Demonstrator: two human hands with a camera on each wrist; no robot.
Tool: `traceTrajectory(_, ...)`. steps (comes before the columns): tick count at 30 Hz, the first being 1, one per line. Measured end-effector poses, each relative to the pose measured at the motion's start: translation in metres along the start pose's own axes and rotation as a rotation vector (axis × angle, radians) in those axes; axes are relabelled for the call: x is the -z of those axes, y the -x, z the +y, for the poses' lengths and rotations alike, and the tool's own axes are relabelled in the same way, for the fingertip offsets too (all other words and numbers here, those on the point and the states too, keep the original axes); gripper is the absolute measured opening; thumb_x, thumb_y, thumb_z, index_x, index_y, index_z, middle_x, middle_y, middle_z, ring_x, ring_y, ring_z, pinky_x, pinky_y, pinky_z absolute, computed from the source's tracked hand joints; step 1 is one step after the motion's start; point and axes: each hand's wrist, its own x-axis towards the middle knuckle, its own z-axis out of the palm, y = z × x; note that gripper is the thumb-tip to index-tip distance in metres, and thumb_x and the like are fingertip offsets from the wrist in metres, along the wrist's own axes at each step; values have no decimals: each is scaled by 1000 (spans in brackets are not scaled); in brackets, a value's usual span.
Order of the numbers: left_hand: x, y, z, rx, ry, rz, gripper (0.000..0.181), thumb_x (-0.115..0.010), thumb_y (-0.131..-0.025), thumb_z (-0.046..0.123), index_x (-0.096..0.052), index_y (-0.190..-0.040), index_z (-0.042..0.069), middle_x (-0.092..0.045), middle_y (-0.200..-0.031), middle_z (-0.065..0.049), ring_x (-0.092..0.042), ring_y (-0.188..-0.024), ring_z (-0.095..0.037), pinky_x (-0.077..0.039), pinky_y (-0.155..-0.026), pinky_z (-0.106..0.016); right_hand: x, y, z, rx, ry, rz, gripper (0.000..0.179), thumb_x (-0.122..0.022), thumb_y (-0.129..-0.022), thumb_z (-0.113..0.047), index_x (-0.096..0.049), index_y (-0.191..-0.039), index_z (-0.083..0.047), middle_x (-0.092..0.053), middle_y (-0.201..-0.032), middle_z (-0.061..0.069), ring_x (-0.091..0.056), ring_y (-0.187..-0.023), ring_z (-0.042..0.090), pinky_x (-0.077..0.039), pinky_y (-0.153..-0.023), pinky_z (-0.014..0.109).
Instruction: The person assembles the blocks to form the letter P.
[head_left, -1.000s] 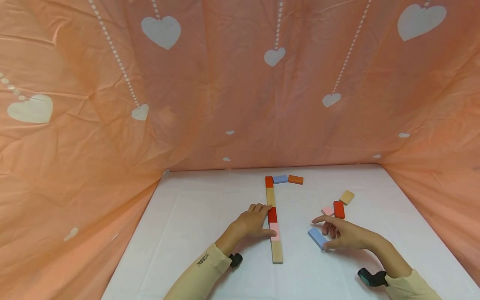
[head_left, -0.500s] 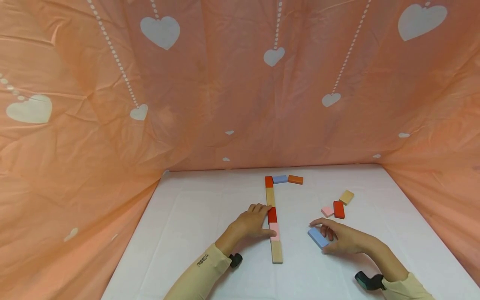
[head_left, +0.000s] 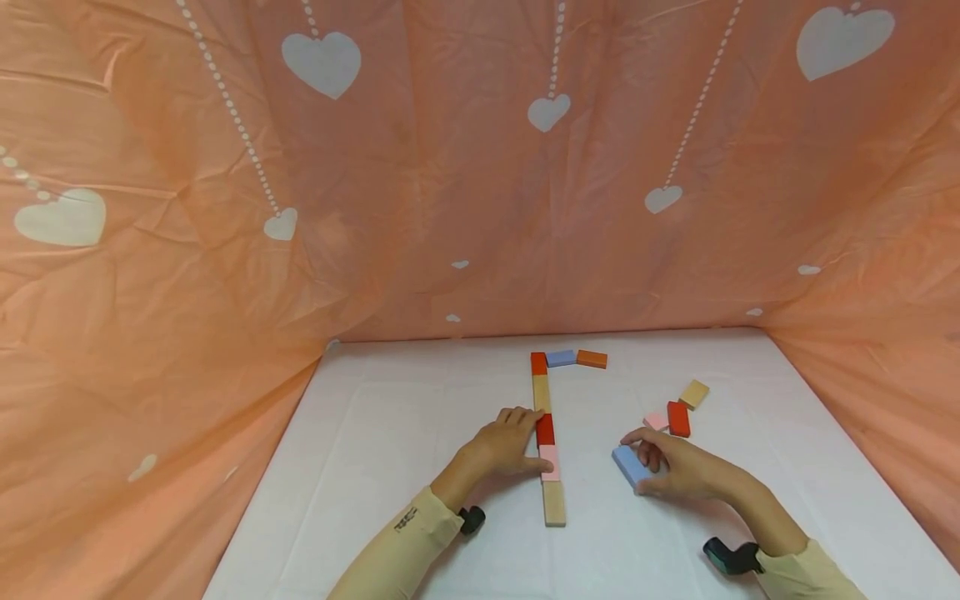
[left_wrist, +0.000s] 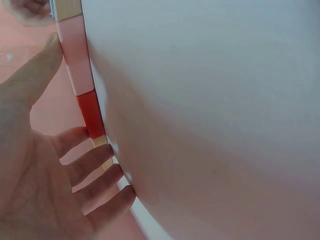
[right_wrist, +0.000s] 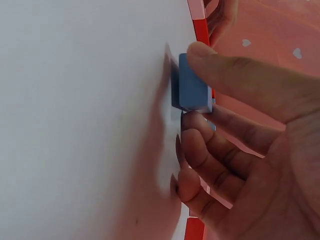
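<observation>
A straight row of wooden blocks runs toward me; its pink block (head_left: 550, 462), red block (head_left: 545, 429) and nearest plain wood block (head_left: 554, 503) lie end to end. Beside the row rests my left hand (head_left: 504, 444), thumb touching the pink block and fingertips at the red one. In the left wrist view, those fingers (left_wrist: 82, 165) are spread along the row's edge. To the right, my right hand (head_left: 678, 468) pinches a light blue block (head_left: 632, 468) between thumb and fingers. The right wrist view shows the blue block (right_wrist: 194, 82) tilted off the tabletop, the thumb on one end.
At the row's far end, a red block (head_left: 538, 363) meets another blue block (head_left: 560, 358) and an orange block (head_left: 592, 359) turning right. Loose pink (head_left: 656, 420), red (head_left: 678, 419) and plain wood (head_left: 694, 394) blocks lie beyond my right hand. A heart-printed curtain (head_left: 480, 208) surrounds the white table (head_left: 360, 417).
My right hand has closed its thumb and fingers on the blue block and shifted it slightly left and away from me. My left hand has stayed at the row.
</observation>
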Motion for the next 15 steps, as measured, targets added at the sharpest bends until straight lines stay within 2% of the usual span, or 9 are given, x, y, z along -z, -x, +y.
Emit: traceTrajectory(15,2,1,1,-5,-4,1,94,-74,-95,63,-37,-166,14,-46,-162,-11,-45,-147,-30,-49,-116,-46,19,-33,1,57,-13,180,60,-89,-89,-12,-58,-138,1,-56,-99,4,-53,-87,17,-47,-71,22)
